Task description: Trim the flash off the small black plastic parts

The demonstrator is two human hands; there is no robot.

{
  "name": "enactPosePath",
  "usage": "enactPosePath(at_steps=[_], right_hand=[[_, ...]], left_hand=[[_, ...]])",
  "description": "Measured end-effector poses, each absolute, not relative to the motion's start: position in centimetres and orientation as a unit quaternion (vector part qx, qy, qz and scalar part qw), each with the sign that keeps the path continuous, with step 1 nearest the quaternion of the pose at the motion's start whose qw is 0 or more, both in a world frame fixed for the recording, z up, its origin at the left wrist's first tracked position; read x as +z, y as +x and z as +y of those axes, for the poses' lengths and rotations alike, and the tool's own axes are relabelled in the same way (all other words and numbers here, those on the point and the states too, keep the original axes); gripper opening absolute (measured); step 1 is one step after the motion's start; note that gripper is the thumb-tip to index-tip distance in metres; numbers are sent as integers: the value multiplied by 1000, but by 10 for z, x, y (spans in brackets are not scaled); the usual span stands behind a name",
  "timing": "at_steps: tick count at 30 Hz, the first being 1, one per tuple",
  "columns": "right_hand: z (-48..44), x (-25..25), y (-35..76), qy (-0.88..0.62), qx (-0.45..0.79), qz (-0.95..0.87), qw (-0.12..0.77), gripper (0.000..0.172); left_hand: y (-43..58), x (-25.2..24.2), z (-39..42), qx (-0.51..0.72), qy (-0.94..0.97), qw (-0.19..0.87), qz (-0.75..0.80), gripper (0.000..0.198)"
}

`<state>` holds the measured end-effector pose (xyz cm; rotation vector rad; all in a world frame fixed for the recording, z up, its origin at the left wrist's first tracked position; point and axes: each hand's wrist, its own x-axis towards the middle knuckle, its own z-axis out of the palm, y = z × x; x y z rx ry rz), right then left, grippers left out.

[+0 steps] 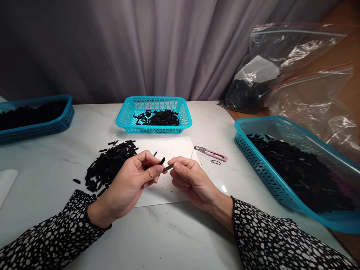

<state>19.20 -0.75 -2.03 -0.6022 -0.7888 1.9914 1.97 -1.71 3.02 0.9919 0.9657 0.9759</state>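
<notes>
Thumb and fingers of my left hand (135, 180) are closed on a small black piece (162, 161) that sticks up past the thumb. My right hand (191, 178) pinches another small black piece (168, 167), its tip close to the left fingertips. Both hands are over a white sheet (180, 144). Beside and behind my left hand lies a pile of black pieces (108, 165), partly hidden by that hand. Pink-handled snips (215, 154) lie right of the sheet, with a small dark loop (215, 162) below them.
A turquoise basket (154, 130) with some black pieces stands at the back centre. Fuller baskets stand at the far left (66, 120) and the right (253, 165). Clear plastic bags (303, 48) are at the back right, before a grey curtain (140, 45).
</notes>
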Motion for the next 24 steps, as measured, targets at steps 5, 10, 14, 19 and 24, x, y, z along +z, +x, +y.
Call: enactPosePath(at_steps=[5,10,14,19,24], right_hand=[[-7,-20,192,-242,798,-322,448,19],[-7,-20,191,-255,774,-348,463,15],[-7,-20,190,-273,749,-366,480,13],[-8,-21,190,-289,734,-375,487,15],[-8,-19,189,-289,756,-350,472,19]], left_hand=[[19,28,-15,429,466,636,440,23],[19,28,-15,422,461,637,450,27],[20,29,-15,420,458,639,454,27],[21,30,-16,419,461,637,454,26],[20,30,-16,420,462,633,458,25]])
